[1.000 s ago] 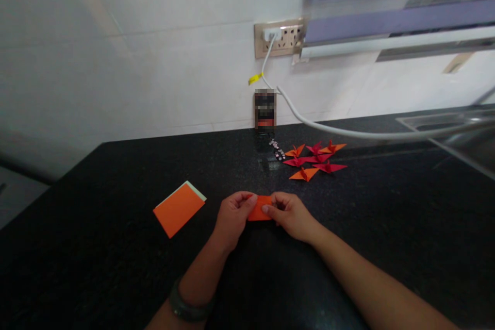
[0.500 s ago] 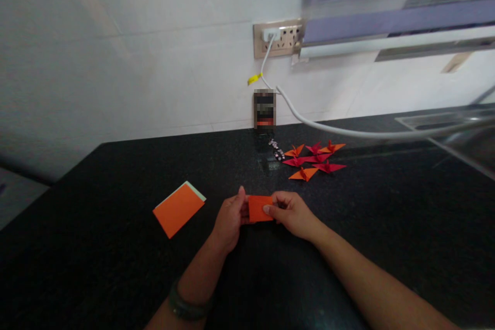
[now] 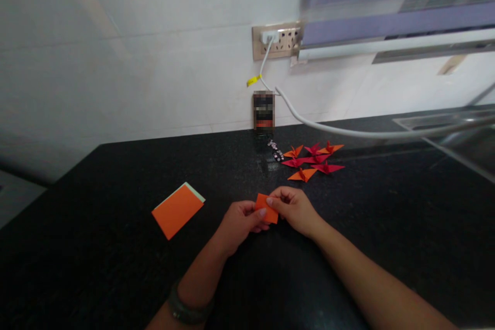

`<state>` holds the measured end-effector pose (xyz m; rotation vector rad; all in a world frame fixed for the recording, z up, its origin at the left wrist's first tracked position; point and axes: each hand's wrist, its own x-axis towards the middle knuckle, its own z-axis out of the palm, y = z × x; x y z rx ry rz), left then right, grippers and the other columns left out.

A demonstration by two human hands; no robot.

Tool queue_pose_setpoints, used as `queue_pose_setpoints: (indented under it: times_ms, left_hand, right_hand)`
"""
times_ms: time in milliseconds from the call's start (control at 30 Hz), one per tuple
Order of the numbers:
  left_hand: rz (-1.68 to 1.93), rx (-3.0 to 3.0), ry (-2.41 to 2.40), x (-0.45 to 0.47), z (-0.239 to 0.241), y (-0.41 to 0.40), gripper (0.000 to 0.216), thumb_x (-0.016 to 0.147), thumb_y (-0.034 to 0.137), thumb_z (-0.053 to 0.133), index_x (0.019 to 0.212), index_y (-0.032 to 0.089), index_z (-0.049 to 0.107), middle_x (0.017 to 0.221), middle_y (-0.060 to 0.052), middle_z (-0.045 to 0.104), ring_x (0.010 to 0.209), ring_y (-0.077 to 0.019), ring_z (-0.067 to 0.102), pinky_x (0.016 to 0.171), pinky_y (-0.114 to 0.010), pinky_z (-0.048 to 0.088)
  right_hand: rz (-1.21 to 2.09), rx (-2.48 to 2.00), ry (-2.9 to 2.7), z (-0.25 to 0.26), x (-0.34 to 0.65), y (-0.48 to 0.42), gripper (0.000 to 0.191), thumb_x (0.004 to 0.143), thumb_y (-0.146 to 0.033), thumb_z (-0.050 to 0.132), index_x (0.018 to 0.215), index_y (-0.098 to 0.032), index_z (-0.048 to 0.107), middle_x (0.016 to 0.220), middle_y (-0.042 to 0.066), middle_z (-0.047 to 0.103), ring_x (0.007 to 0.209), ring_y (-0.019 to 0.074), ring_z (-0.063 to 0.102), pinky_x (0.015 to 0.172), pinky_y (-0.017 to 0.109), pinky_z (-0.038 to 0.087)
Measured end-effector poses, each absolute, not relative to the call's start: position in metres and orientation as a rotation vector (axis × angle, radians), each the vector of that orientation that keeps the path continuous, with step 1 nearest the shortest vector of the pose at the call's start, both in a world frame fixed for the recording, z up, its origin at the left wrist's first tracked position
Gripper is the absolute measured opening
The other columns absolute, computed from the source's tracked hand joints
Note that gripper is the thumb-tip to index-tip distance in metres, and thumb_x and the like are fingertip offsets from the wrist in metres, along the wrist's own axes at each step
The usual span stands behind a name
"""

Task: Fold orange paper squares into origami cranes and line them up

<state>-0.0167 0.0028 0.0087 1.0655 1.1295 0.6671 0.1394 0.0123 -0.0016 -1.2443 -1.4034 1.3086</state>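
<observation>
A small folded square of orange paper (image 3: 267, 212) is held between both hands, tilted over the dark counter. My left hand (image 3: 245, 224) pinches its lower left side, thumb on top and fingers underneath. At the upper right edge, my right hand (image 3: 293, 208) grips the same paper between thumb and fingers. Left of the hands lies a stack of orange paper (image 3: 178, 211) with a pale green sheet showing at its back edge. Behind the hands sit several folded paper cranes in orange and red, such as an orange crane (image 3: 302, 175) and a red crane (image 3: 328, 167).
A phone-like device (image 3: 264, 111), blurred out, leans on the wall with a dotted strap (image 3: 276, 150) before it. A white cable (image 3: 340, 132) runs across the right side from near the wall socket (image 3: 284, 40). The black counter (image 3: 116, 180) spans the view.
The orange paper has turned and tilted in my hands. My left thumb, raised before, now presses on the paper, and my left hand has moved right. My right hand keeps hold.
</observation>
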Motion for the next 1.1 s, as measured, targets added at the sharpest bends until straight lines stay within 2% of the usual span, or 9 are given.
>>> queue_pose_setpoints:
  times_ms: [100, 167, 200, 267, 367, 567, 800, 933, 1100]
  left_hand:
    - [0.703, 1.023, 1.127, -0.017, 0.007, 0.004, 0.025, 0.070, 0.035, 0.060, 0.077, 0.011, 0.065, 0.066, -0.006, 0.068, 0.056, -0.0117, 0.061, 0.052, -0.020, 0.042]
    - [0.768, 0.939, 1.132, -0.019, 0.006, 0.006, 0.026, 0.071, 0.036, 0.060, 0.077, 0.011, 0.064, 0.066, -0.005, 0.068, 0.055, -0.0118, 0.062, 0.051, -0.019, 0.042]
    - [0.800, 0.895, 1.136, -0.020, 0.005, 0.007, 0.026, 0.072, 0.036, 0.059, 0.078, 0.012, 0.064, 0.066, -0.005, 0.068, 0.054, -0.0117, 0.062, 0.050, -0.019, 0.042]
    - [0.856, 0.828, 1.151, -0.021, 0.005, 0.008, 0.026, 0.073, 0.036, 0.058, 0.080, 0.012, 0.063, 0.066, -0.006, 0.068, 0.053, -0.0113, 0.062, 0.049, -0.019, 0.042]
    - [0.906, 0.803, 1.181, -0.022, 0.005, 0.010, 0.025, 0.072, 0.034, 0.059, 0.080, 0.011, 0.063, 0.068, -0.007, 0.069, 0.052, -0.0110, 0.061, 0.048, -0.018, 0.042]
    - [0.888, 0.884, 1.199, -0.021, 0.005, 0.010, 0.028, 0.072, 0.036, 0.059, 0.083, 0.011, 0.065, 0.071, -0.007, 0.069, 0.057, -0.0121, 0.063, 0.050, -0.019, 0.043]
    - [0.810, 0.937, 1.121, -0.021, 0.005, 0.008, 0.029, 0.074, 0.038, 0.056, 0.085, 0.012, 0.064, 0.074, -0.007, 0.069, 0.066, -0.0138, 0.064, 0.059, -0.021, 0.045]
    - [0.780, 0.951, 1.086, -0.019, 0.006, 0.005, 0.030, 0.075, 0.039, 0.056, 0.088, 0.013, 0.063, 0.076, -0.007, 0.069, 0.070, -0.0150, 0.065, 0.062, -0.023, 0.046]
    - [0.778, 0.947, 1.076, -0.016, 0.007, 0.004, 0.032, 0.074, 0.041, 0.055, 0.087, 0.012, 0.063, 0.079, -0.008, 0.069, 0.071, -0.0156, 0.065, 0.063, -0.024, 0.047]
  right_hand:
    - [1.241, -1.206, -1.461, -0.003, 0.141, 0.012, 0.018, 0.074, -0.033, 0.056, 0.071, -0.015, 0.058, 0.059, -0.001, 0.053, 0.051, 0.0090, 0.046, 0.047, 0.022, 0.037]
    - [1.160, -1.154, -1.486, -0.004, 0.143, 0.012, 0.020, 0.074, -0.032, 0.057, 0.088, -0.017, 0.057, 0.069, 0.000, 0.054, 0.055, 0.0091, 0.047, 0.051, 0.022, 0.040]
    - [1.111, -1.120, -1.509, -0.003, 0.145, 0.012, 0.029, 0.073, -0.030, 0.060, 0.098, -0.019, 0.053, 0.076, 0.000, 0.054, 0.058, 0.0092, 0.048, 0.052, 0.022, 0.041]
    - [0.992, -1.086, -1.677, -0.001, 0.148, 0.012, 0.046, 0.065, -0.027, 0.068, 0.107, -0.022, 0.050, 0.092, 0.003, 0.051, 0.064, 0.0103, 0.049, 0.054, 0.023, 0.042]
    - [0.843, -1.003, -1.897, 0.002, 0.152, 0.012, 0.046, 0.064, -0.021, 0.069, 0.107, -0.024, 0.051, 0.100, 0.005, 0.049, 0.078, 0.0143, 0.049, 0.062, 0.026, 0.045]
    - [0.750, -0.936, -2.009, 0.003, 0.151, 0.010, 0.029, 0.074, -0.016, 0.059, 0.102, -0.025, 0.057, 0.098, 0.005, 0.047, 0.091, 0.0169, 0.048, 0.071, 0.029, 0.046]
    - [0.576, -0.960, -1.988, 0.000, 0.148, 0.011, 0.012, 0.080, -0.017, 0.052, 0.085, -0.020, 0.062, 0.089, 0.005, 0.047, 0.088, 0.0162, 0.048, 0.075, 0.030, 0.044]
    - [0.514, -1.059, -1.892, -0.004, 0.143, 0.010, 0.011, 0.080, -0.015, 0.049, 0.077, -0.017, 0.059, 0.097, 0.008, 0.046, 0.092, 0.0177, 0.048, 0.077, 0.032, 0.043]
    - [0.551, -1.081, -1.873, -0.003, 0.138, 0.009, 0.012, 0.081, -0.013, 0.044, 0.076, -0.018, 0.054, 0.089, 0.007, 0.050, 0.086, 0.0170, 0.049, 0.074, 0.031, 0.043]
